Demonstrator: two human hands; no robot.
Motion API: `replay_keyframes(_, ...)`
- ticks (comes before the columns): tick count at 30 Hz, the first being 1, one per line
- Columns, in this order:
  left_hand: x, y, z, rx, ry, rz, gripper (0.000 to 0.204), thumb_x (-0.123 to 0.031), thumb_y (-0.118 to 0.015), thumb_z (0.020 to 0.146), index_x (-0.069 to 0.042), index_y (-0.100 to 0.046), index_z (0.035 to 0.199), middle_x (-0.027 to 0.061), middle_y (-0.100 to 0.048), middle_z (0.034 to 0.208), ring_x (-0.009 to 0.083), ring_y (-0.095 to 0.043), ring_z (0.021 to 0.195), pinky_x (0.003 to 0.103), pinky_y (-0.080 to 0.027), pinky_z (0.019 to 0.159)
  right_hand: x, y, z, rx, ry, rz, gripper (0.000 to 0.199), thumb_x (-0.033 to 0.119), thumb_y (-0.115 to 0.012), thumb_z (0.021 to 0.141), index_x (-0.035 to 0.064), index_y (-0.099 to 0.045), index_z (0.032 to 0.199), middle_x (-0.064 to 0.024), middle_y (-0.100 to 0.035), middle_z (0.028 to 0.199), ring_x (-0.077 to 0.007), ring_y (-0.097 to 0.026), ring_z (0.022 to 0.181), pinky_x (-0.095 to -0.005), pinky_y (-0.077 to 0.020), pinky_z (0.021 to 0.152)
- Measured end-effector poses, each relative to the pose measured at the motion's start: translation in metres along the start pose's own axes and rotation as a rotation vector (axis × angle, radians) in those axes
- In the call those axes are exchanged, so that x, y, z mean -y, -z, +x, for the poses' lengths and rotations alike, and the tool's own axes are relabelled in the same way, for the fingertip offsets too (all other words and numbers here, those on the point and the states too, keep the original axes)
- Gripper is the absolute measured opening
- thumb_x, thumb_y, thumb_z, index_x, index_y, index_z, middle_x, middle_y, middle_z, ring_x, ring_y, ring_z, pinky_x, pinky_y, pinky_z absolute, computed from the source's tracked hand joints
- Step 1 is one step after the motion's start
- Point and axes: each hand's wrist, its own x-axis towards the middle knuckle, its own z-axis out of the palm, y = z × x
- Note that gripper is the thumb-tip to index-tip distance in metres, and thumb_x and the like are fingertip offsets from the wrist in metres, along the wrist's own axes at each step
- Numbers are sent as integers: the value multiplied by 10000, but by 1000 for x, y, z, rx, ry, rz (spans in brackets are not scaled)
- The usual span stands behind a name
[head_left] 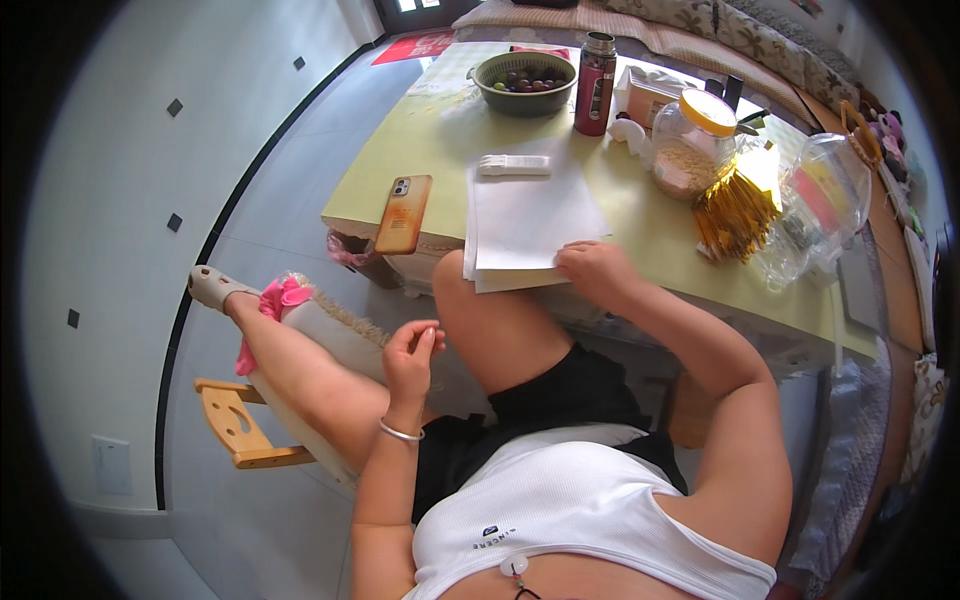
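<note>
White sheets of paper (pixel 530 222) lie in a loose stack on the table, their lower edge reaching past its front. My right hand (pixel 600 276) is closed on the near right corner of the paper, fingertips pinching its edge. A slim white oblong object (pixel 514 166) rests across the far end of the sheets; its kind is unclear. Above my lap, left of my knee, my left hand (pixel 408 358) hangs in the air with curled fingers and thumb pressed in. Nothing shows in it. A silver bangle (pixel 402 432) circles that wrist.
The yellow-green table (pixel 440 140) carries an orange phone (pixel 404 214), a basin of grapes (pixel 524 84), a red flask (pixel 595 84) and a yellow-lidded jar (pixel 692 145). Gold ties (pixel 736 210) and clear plastic bags (pixel 815 205) lie at right. A wooden chair back (pixel 240 425) stands left.
</note>
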Motion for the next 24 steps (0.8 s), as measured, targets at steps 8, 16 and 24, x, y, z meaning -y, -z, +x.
replay_keyframes(8, -60, -51, 75, 53, -610, 593, 398, -53, -752, 791, -25, -678, 1181, 151, -685, 1184, 311, -647, 1081, 379, -517, 954, 4, 14, 12, -24, -176, 127, 72, 169, -660, 859, 110, -697, 842, -86, -714, 831, -294, -695, 827, -401, -548, 710)
replay_keyframes(16, -26, -71, 152, 305, -559, 563, 238, -75, -787, 774, -38, -748, 1005, 88, -730, 1101, 264, -611, 1132, 378, -481, 990, -8, 25, 30, -6, -380, 453, 180, 201, -790, 803, 64, -717, 894, -122, -729, 867, -271, -708, 794, -365, -551, 731)
replay_keyframes(24, -20, -101, 163, 78, -152, 416, 130, -136, -751, 838, -12, -731, 871, 125, -714, 862, 243, -657, 864, 353, -521, 776, -84, 10, 24, -3, -643, 670, 273, 220, -808, 837, -23, -734, 936, -112, -679, 832, -161, -648, 785, -342, -527, 733)
